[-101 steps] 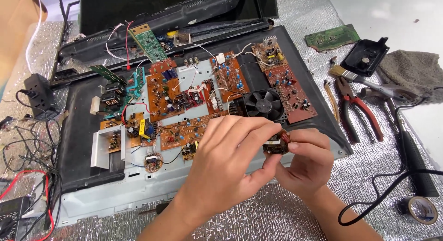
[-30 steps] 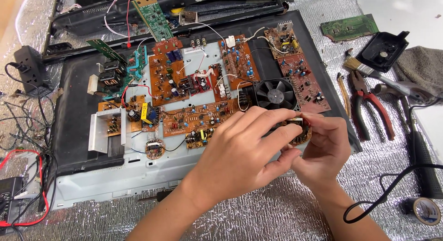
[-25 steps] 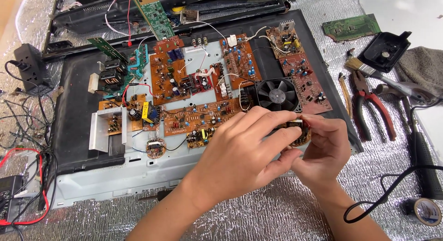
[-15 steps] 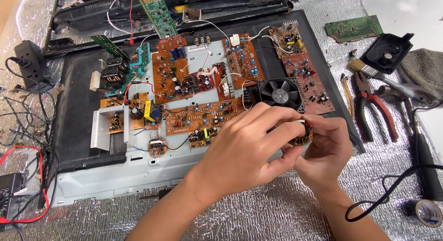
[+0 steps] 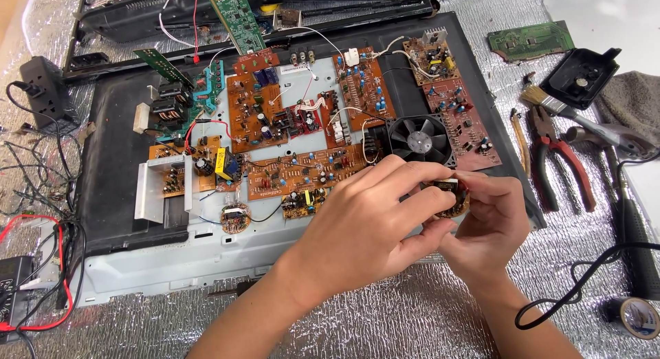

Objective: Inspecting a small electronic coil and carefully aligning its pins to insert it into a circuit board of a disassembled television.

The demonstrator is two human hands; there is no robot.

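Across a crinkled silver foil mat [image 5: 385, 324], spread widest: an opened flat chassis [image 5: 137, 283] of black and grey sheet, carrying a cluster of orange-brown circuit boards [image 5: 302, 118] wired together, plus a black cooling fan [image 5: 419, 140] toward its right edge. Farther back, black frame strips and a slim green board [image 5: 235, 15] leaning upward. Off to the right side, well apart from the chassis: a black plastic cover [image 5: 581, 77], a grey cloth [image 5: 636, 101], red-handled pliers [image 5: 565, 168], a small brush [image 5: 540, 101], a loose green board [image 5: 531, 40], a black cable and a roll of tape [image 5: 638, 316] at the lower corner. On the left, a black adapter [image 5: 42, 87] and a tangle of red and black leads. Nearer the viewer, just below the fan and over the chassis's right rim, both hands brought together. Left hand [image 5: 364, 228] larger in view, reaching in from lower centre, fingers curled closed over the near and left side of a small round board [image 5: 450, 197]. Right hand [image 5: 491, 225] pinching the same piece from the right and underneath, thumb and fingertips narrow on its rim. Board held between the two, clear of the chassis, copper-coloured face tilted up toward the camera; no long axis to speak of, being roughly a disc. Equally close to both hands, gripped by each; how much lies hidden under the left fingers, impossible to tell.
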